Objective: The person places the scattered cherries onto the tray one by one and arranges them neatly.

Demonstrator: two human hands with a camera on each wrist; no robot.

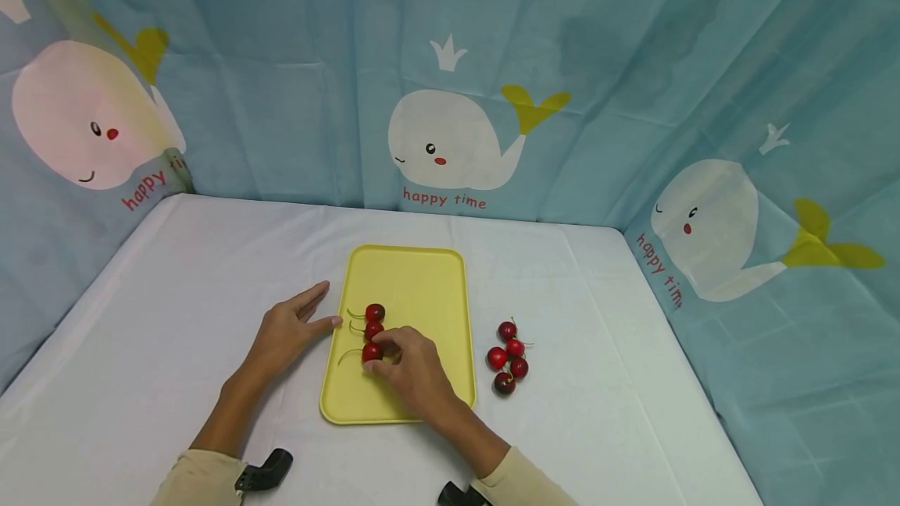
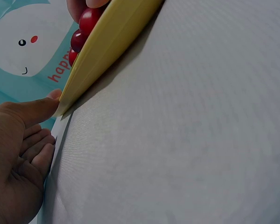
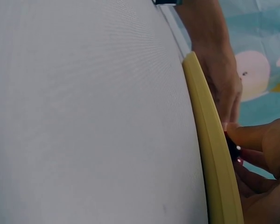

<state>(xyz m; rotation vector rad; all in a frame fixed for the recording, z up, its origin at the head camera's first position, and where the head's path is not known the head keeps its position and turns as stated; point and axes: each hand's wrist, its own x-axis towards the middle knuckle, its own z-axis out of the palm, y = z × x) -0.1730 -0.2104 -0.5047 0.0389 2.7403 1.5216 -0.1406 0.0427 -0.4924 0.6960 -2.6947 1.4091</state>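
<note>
Right hand grip pinches cherry on yellow tray | left hand relaxed at tray edge

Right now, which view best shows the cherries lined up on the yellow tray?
The head view: three cherries in a row on the yellow tray, the right hand pinching the nearest. The left wrist view catches them past the rim; the right wrist view shows a sliver.

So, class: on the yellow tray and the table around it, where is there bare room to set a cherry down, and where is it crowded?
Free: the tray's far half, beyond the three cherries, and its right strip. Crowded: the near-left, where the right hand pinches the nearest cherry and the left hand touches the rim. On the table, five cherries sit right of the tray.
</note>
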